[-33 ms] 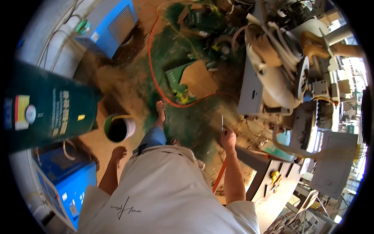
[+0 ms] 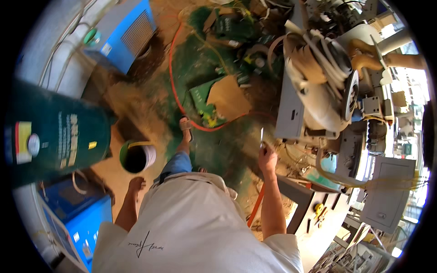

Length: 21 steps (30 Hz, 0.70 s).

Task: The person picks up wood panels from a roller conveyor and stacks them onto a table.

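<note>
Slim tool (image 2: 261,135), bright, metal-looking; shirt (image 2: 191,214), soft matt cloth; shorts (image 2: 178,164), matt denim-like cloth; bucket (image 2: 150,155), smooth plastic; tank (image 2: 98,123), glossy painted metal; orange hose (image 2: 182,110), smooth plastic; brown sheet (image 2: 230,96), matt cardboard; grilled cabinet (image 2: 119,58), smooth painted metal; floor (image 2: 221,148), rough, dusty, worn paint.

from head height, one wide fisheye looks steeply down over the shirt (image 2: 193,214) to the floor (image 2: 223,152).

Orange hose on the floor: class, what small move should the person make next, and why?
Probably raise the forward foot clear of the orange hose: its toes are beside the curve, and the right hand holds a thin, pale tool, making tripping risky.
</note>
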{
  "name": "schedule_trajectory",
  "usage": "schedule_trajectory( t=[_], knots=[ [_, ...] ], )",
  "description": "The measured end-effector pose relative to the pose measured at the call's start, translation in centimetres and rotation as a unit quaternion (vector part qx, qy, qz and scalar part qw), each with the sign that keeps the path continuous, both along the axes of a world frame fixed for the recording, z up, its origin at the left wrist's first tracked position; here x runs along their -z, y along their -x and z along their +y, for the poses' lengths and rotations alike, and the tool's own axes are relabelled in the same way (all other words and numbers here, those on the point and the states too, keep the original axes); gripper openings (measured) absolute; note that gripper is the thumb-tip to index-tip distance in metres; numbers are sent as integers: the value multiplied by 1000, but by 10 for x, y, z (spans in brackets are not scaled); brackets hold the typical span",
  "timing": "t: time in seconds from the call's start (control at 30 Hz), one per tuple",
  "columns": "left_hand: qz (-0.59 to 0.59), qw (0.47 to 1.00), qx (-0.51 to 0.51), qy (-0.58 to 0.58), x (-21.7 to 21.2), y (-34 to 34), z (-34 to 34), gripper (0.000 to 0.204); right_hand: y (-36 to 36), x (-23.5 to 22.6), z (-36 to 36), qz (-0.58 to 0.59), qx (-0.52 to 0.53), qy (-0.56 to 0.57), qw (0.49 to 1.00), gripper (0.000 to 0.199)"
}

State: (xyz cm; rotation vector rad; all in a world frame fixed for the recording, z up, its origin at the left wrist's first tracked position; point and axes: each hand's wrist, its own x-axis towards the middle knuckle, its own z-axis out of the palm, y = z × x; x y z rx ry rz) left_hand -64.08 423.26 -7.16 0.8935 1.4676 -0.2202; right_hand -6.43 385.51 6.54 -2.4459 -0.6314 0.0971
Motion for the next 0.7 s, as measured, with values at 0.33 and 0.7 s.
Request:
schedule_trajectory(
  t=[0.33,0.7],
  knots=[
    [-71,967,240,53,13,-251,326,30,-228,-12,135,106,399,-94,906,22],
    [-143,954,157,-210,-35,-664,631,23,-215,118,362,436,242,78,863,30]
  ],
)
